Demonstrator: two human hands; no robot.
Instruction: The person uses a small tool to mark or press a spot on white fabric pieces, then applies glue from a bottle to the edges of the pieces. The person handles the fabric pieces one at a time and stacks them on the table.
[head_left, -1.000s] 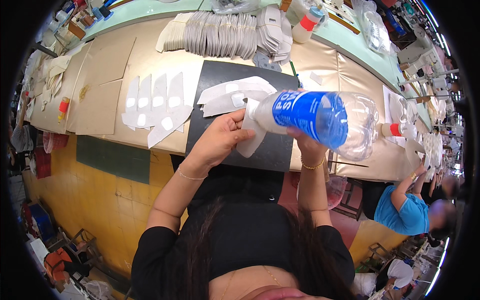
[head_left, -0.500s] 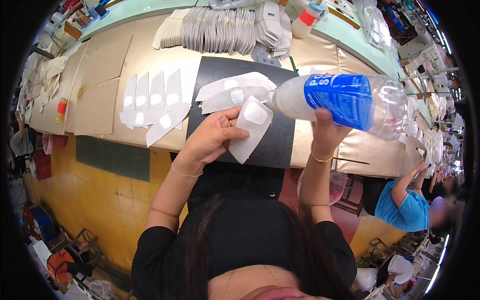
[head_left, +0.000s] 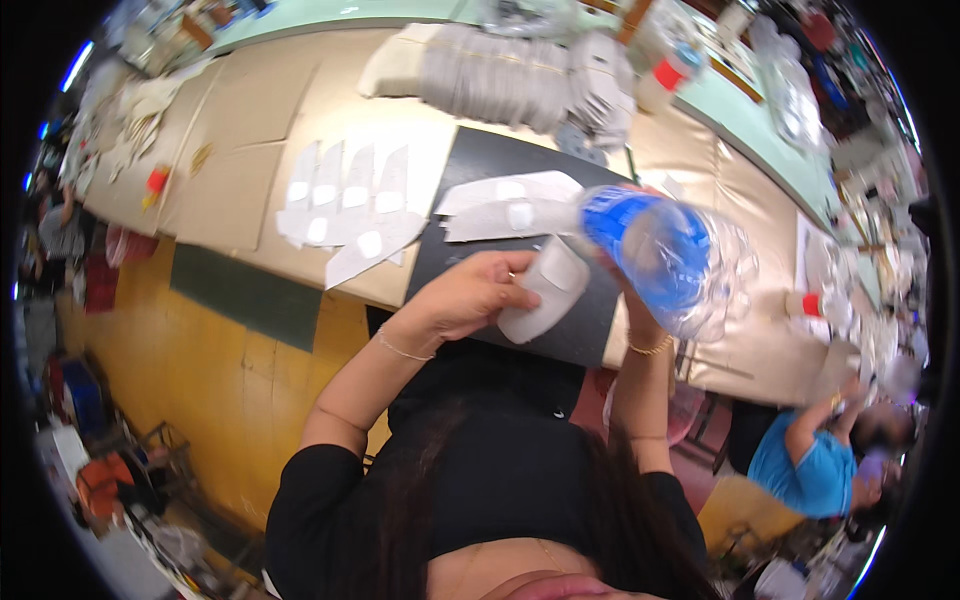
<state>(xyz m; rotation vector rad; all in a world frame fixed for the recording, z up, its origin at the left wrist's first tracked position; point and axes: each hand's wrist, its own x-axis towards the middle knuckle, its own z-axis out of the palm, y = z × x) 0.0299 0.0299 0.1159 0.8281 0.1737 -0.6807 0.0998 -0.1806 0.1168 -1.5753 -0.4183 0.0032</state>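
My left hand (head_left: 478, 292) pinches a light grey fabric-like piece (head_left: 540, 300) between thumb and fingers; a white rounded patch covers its upper part. In my right hand (head_left: 637, 308) is a clear plastic bottle (head_left: 668, 258) with a blue label, tipped over so that its base faces up toward me. The bottle hides most of the right hand's fingers, and its mouth is out of sight. Behind the held piece, overlapping grey pieces with white patches (head_left: 480, 212) lie on a black board (head_left: 437, 268). More patched pieces (head_left: 350, 262) are laid out in overlapping rows left of the board.
Stacked grey pieces (head_left: 490, 75) stand at the table's far side. Beside them is a bottle with a red band (head_left: 662, 82); another red-banded container (head_left: 803, 304) is at the right. Cardboard sheets (head_left: 215, 190) cover the left. A person in blue (head_left: 800, 465) works at the right.
The bottle has swung from lying sideways to pointing its base toward me, my right hand turning with it. The held piece has tilted. The whole view has shifted, moving the table rightward and down.
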